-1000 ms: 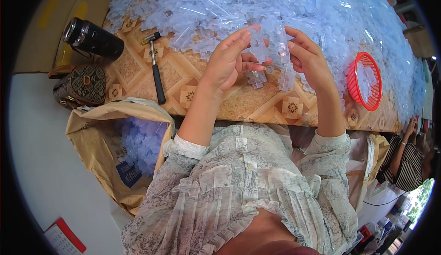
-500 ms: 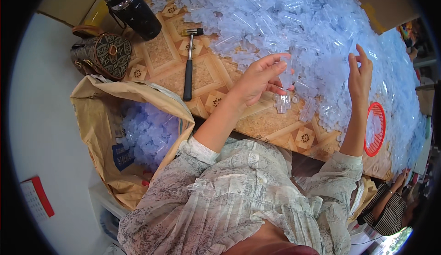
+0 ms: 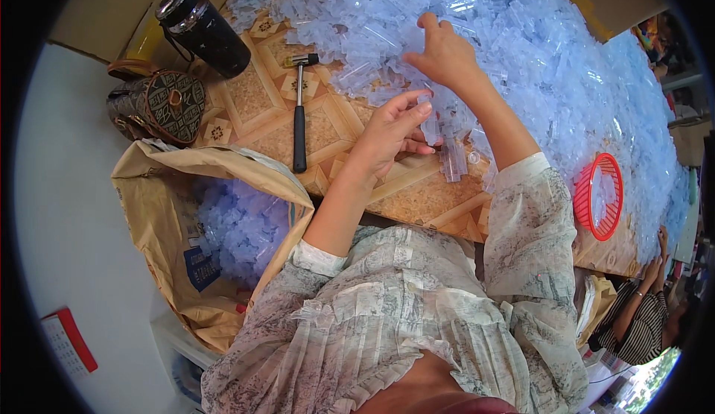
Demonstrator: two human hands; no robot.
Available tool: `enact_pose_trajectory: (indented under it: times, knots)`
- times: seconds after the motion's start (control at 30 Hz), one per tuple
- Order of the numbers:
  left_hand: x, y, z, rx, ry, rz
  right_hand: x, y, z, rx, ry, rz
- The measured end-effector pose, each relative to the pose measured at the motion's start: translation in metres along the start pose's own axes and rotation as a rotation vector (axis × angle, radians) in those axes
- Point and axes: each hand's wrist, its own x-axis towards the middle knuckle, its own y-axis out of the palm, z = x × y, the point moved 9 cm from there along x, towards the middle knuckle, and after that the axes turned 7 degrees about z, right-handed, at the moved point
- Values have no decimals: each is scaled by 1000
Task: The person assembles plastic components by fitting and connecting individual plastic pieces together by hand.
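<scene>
Near the table's front edge, my left hand (image 3: 391, 132) is closed on a clear plastic piece (image 3: 430, 125), gripped between thumb and fingers. Farther off and slightly to the right, my right hand (image 3: 449, 52) reaches over the big heap of clear bluish plastic pieces (image 3: 521, 64). Its thumb and forefinger are spread apart, and I see nothing held in them; the other fingers are partly hidden. Just right of my left fingertips, a few loose clear pieces (image 3: 453, 162) lie on the wood-patterned table (image 3: 413, 194).
A paper sack (image 3: 160, 224) with more plastic pieces stands at the left. A hammer (image 3: 299, 116), a black flask (image 3: 205, 30) and a patterned bag (image 3: 160, 105) lie beyond it. A red basket (image 3: 599, 196) sits to the right, with another person (image 3: 637, 321) at the far right.
My right hand has swung left and away from me, from the right side to over the heap. My left hand still grips a clear piece, slightly farther left in view.
</scene>
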Motion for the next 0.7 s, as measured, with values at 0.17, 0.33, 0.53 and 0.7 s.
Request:
enact_pose_trajectory:
  times: [0.17, 0.33, 0.53, 0.7]
  knots:
    - [0, 2, -5, 32, 11, 18, 4, 3, -31, 147, 18, -23]
    - [2, 0, -5, -19, 29, 50, -23, -24, -32, 272, -88, -167]
    - [8, -5, -9, -159, 54, 89, -98, -66, 2, 260, -508, -339]
    - [16, 14, 4, -298, -46, 300, -136, -57, 6, 249, -609, -323]
